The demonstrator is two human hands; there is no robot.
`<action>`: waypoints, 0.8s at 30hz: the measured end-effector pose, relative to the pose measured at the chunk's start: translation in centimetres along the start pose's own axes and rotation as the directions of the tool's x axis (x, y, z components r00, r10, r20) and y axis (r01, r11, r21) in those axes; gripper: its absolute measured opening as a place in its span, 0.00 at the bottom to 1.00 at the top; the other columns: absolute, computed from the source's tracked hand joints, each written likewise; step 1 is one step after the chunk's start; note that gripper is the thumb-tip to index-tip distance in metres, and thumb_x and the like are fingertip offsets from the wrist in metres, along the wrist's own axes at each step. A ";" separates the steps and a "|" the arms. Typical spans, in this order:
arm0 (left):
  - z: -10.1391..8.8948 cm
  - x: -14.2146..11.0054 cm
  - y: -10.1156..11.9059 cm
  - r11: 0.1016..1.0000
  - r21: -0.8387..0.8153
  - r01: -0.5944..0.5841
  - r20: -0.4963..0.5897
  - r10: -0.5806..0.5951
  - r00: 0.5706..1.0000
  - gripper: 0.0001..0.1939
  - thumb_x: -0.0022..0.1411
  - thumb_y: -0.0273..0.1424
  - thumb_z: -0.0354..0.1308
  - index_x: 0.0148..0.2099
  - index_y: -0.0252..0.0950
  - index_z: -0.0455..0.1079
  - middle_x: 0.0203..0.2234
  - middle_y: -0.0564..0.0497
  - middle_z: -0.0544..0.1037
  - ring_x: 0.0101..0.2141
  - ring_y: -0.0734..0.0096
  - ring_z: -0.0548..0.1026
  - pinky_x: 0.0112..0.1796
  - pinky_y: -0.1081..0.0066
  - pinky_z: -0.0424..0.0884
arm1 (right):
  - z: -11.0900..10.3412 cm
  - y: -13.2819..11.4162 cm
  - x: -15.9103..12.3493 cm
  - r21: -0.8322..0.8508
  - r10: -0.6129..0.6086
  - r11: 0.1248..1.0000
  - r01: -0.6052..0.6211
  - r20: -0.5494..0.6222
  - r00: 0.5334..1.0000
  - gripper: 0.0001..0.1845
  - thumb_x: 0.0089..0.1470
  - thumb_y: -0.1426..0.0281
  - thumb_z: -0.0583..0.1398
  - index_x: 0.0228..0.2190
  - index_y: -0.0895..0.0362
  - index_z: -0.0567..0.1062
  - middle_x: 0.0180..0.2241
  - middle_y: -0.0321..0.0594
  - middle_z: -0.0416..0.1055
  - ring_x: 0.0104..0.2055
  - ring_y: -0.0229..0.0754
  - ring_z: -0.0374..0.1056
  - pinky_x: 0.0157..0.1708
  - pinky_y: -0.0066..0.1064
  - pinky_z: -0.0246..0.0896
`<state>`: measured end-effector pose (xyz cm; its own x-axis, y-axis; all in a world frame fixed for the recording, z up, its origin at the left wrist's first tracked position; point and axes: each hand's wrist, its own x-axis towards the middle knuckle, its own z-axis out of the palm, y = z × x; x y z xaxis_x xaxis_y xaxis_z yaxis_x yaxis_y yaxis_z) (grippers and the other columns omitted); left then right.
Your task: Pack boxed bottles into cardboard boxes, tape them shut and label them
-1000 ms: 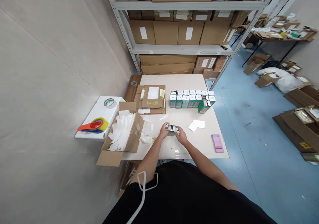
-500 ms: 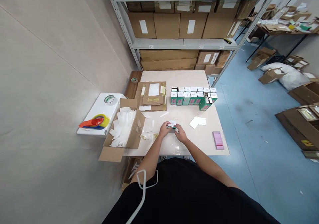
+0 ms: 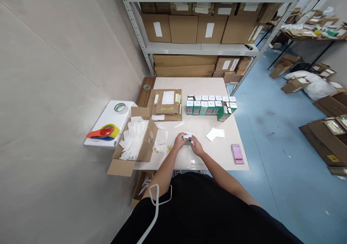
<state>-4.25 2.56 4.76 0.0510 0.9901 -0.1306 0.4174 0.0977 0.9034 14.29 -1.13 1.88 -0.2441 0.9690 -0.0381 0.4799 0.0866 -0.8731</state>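
Observation:
Near the front of the table, my left hand is closed on the left side of a small box with a white top and a darker front. My right hand grips the same box from the right, fingers at its top edge. Part of the box is hidden by my fingers. Behind it stand rows of green-and-white boxes, one of them pulled forward at the right end. White cards lie to the right of my hands.
Left of my hands are clear plastic wrapping and an open carton of white strips. Flattened cardboard lies behind. A pixelated pink stack sits at the table's right edge. Shelving with cartons borders the back.
The white top of the box looks lower and flatter over the front, and my fingers have shifted slightly. The view has moved a little; everything else stays in place.

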 end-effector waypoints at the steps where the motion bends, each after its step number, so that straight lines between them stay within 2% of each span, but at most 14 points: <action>1: 0.0 0.0 0.1 1.000 0.010 0.001 -0.001 -0.001 1.000 0.19 0.53 0.25 0.67 0.49 0.39 0.77 0.53 0.45 0.75 0.52 0.59 0.76 0.55 0.62 0.71 | 0.0 0.0 0.0 -0.014 0.002 1.000 -0.002 0.002 1.000 0.34 0.54 0.77 0.54 0.61 0.51 0.70 0.69 0.43 0.59 0.70 0.48 0.58 0.66 0.48 0.60; 5: 0.2 -0.3 0.4 0.999 0.048 -0.002 -0.009 0.002 1.000 0.17 0.54 0.23 0.65 0.47 0.39 0.77 0.52 0.45 0.76 0.52 0.59 0.76 0.56 0.61 0.71 | 0.0 0.1 -0.1 -0.069 0.032 0.997 -0.030 0.024 0.999 0.34 0.53 0.77 0.55 0.61 0.52 0.71 0.70 0.44 0.57 0.71 0.50 0.56 0.69 0.51 0.54; 11: 0.4 -1.1 0.4 0.998 0.067 -0.005 0.028 0.003 1.000 0.17 0.57 0.25 0.65 0.49 0.41 0.77 0.51 0.46 0.78 0.53 0.57 0.76 0.57 0.59 0.70 | 0.1 0.5 -0.4 -0.083 0.065 0.995 -0.060 0.058 0.996 0.33 0.53 0.78 0.56 0.60 0.51 0.72 0.71 0.44 0.56 0.71 0.51 0.56 0.69 0.52 0.54; 17: 0.5 -2.0 -0.3 1.000 0.031 -0.006 0.028 0.005 1.000 0.25 0.54 0.20 0.61 0.54 0.41 0.76 0.57 0.46 0.77 0.57 0.57 0.75 0.60 0.59 0.68 | 0.5 0.9 -0.7 -0.076 0.096 0.993 -0.090 0.089 0.991 0.37 0.51 0.79 0.56 0.62 0.52 0.70 0.69 0.43 0.61 0.71 0.50 0.56 0.70 0.52 0.53; 24: 0.3 -2.0 -0.8 0.989 -0.070 0.129 0.017 -0.129 0.992 0.28 0.54 0.19 0.57 0.56 0.40 0.76 0.55 0.48 0.80 0.52 0.59 0.79 0.56 0.60 0.72 | 1.6 1.0 0.3 -0.038 0.134 0.991 -0.131 0.099 0.986 0.39 0.50 0.77 0.55 0.64 0.48 0.68 0.68 0.38 0.64 0.67 0.51 0.64 0.65 0.48 0.62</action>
<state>-4.40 0.46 4.12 0.0126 0.9674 -0.2528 0.3557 0.2319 0.9054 13.34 -1.14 0.20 -0.2600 0.9440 -0.2032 0.5398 -0.0324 -0.8412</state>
